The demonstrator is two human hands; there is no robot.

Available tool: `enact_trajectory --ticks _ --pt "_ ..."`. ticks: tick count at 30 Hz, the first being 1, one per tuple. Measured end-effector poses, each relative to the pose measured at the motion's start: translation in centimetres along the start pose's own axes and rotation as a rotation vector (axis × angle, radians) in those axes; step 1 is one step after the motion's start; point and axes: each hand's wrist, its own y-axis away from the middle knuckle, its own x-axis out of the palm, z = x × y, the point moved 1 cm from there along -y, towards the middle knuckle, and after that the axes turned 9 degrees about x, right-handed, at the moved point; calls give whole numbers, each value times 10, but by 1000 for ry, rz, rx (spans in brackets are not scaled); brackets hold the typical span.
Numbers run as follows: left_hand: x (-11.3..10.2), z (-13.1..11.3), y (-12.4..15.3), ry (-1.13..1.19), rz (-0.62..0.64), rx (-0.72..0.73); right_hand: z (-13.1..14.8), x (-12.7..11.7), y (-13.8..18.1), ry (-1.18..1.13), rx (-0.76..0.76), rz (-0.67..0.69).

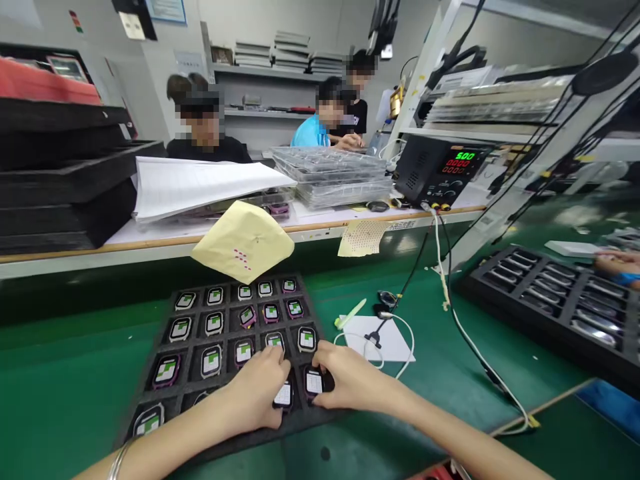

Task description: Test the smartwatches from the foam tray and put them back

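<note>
A black foam tray [227, 340] on the green bench holds rows of smartwatches with lit screens, each in its own compartment. At its near right corner, my right hand [345, 377] has thumb and fingers closed round the edges of a purple-rimmed smartwatch [314, 383]. Just left of that, my left hand [257, 387] curls over a dark smartwatch [284, 395], its thumb below and its fingers above; they partly cover the watch. Above my right hand, a silver-rimmed smartwatch [307, 339] rests in its compartment.
Right of the tray lie a white card [357, 337], a pale green pen [353, 313] and looped cables. A power supply [443, 170] stands on the shelf [320, 233] ahead. Another foam tray [555, 293] is at right, near another person's hand [617, 263]. Several people sit or stand beyond.
</note>
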Motion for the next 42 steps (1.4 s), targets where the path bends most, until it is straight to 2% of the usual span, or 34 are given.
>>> enact_trajectory --ticks 2,4,6,8,10,13,18,22,27,33,35,39,42 --pt "0 7 11 211 -90 -20 0 -6 6 -181 11 -11" --pt "-2 14 21 604 -181 -43 2 -16 9 -403 -4 8" --pt "-6 18 29 1052 -228 -53 5 -26 8 -639 -37 46" --pt "-11 18 35 1406 -281 -62 10 -32 2 -852 -64 72" --pt "-17 17 40 1617 -364 -64 17 -33 -7 -1017 -83 76" --pt "-26 15 43 1797 -454 -71 31 -30 -22 -1187 -108 51" --pt "-36 20 47 1955 -494 -66 61 -29 -35 -1325 -137 3" --pt "-38 28 48 1999 -605 -97 78 -29 -37 -1270 -150 -38" --pt "-34 35 47 1980 -714 -244 83 -18 -38 -1158 -164 -61" --pt "-30 30 47 2096 -804 -290 84 -10 -40 -1059 -135 -143" --pt "-30 29 50 2110 -786 -291 84 -9 -40 -1046 -114 -161" --pt "-35 26 56 2120 -652 -184 85 -10 -38 -1030 -95 -203" --pt "-40 23 58 2013 -682 -153 85 -13 -33 -1028 -118 -223"
